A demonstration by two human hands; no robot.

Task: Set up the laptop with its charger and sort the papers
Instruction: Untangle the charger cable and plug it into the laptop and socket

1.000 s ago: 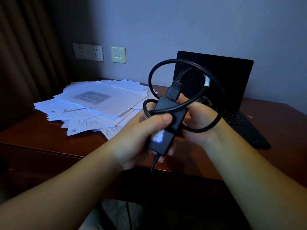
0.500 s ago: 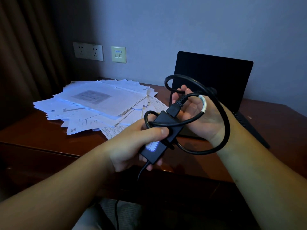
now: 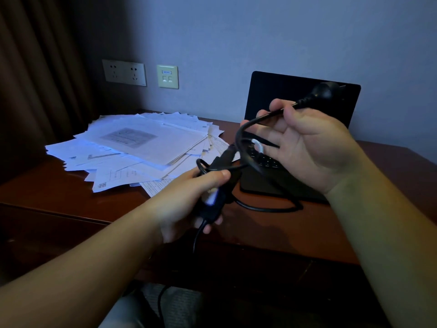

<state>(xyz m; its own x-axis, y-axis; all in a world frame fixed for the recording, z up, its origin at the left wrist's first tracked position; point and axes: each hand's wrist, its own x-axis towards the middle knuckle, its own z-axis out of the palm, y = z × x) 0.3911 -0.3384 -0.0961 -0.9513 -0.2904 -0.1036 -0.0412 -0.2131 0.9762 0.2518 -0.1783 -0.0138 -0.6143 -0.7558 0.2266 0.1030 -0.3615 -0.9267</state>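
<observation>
Black plug [image 3: 325, 91] blurred against laptop [image 3: 283, 95].

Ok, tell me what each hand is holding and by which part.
The left hand grips the charger brick around its body. The right hand holds the power cable just below its plug.

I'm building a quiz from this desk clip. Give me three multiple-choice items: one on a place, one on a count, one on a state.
1. Where does the paper pile lie?
A. left of the laptop
B. on its keyboard
C. on the floor

2. How many wall plates are there?
A. one
B. two
C. four

3. What is the left hand doing?
A. lying flat on the desk
B. gripping the charger brick
C. lifting papers

Answers: 1 A, the sheets spread on the desk left of the open laptop. 2 B, a double socket and a smaller plate. 3 B, its fingers wrap the brick.
</observation>
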